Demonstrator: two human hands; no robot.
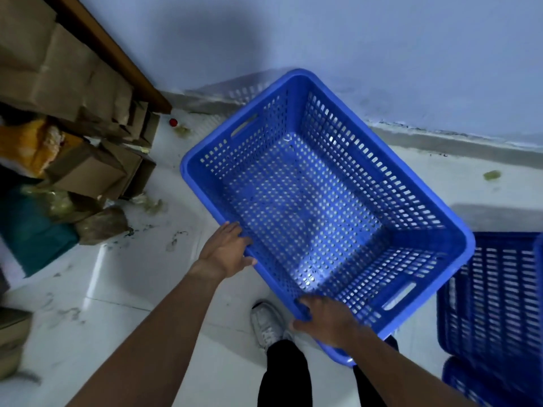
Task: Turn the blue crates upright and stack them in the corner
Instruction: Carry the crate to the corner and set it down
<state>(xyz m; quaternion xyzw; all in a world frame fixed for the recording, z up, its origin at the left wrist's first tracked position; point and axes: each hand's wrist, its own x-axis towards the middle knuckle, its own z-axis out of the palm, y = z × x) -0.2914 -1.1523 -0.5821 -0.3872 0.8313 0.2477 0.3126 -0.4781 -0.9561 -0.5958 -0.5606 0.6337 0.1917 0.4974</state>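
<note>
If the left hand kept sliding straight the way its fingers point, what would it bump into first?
The left hand already grips the rim of the blue crate, fingers pointing up and right. Going straight on, it would probably press into the crate's holed side wall right away, though depth is hard to judge.

White tiled floor with clutter along its edges

Taking the pile of cardboard boxes (88, 168) as landmark: the scuffed floor (123, 292) carries it at the left; a small red ball (173, 122) lies just beyond it by the wall, a brown bag (101, 226) just in front, and more blue crates (493, 304) well off to its right, with a white shoe (266, 321) between.
</note>
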